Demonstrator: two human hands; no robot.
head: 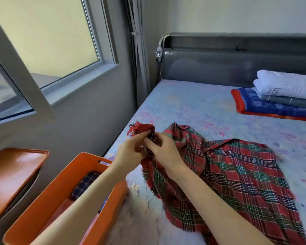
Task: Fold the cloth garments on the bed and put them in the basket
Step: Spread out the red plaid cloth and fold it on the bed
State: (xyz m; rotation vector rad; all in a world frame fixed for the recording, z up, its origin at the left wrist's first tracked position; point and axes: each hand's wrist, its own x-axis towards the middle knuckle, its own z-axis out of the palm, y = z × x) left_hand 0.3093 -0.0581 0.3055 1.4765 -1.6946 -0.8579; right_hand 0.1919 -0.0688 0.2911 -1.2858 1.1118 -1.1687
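Observation:
A red and green plaid cloth [237, 174] with frayed edges lies crumpled across the near part of the bed [193, 106]. My left hand [131, 152] and my right hand [163, 151] meet at its upper left corner, and both pinch a bunched, fringed edge lifted off the mattress. An orange basket [48, 200] stands at the bed's left side below my left forearm. Inside it lies a folded dark checked garment [85, 184], partly hidden by my arm.
Folded white, grey and blue-red textiles [281, 96] are stacked at the far right by the grey headboard [237, 64]. An orange lid [12, 175] sits left of the basket. A wall with a window [48, 41] runs along the left.

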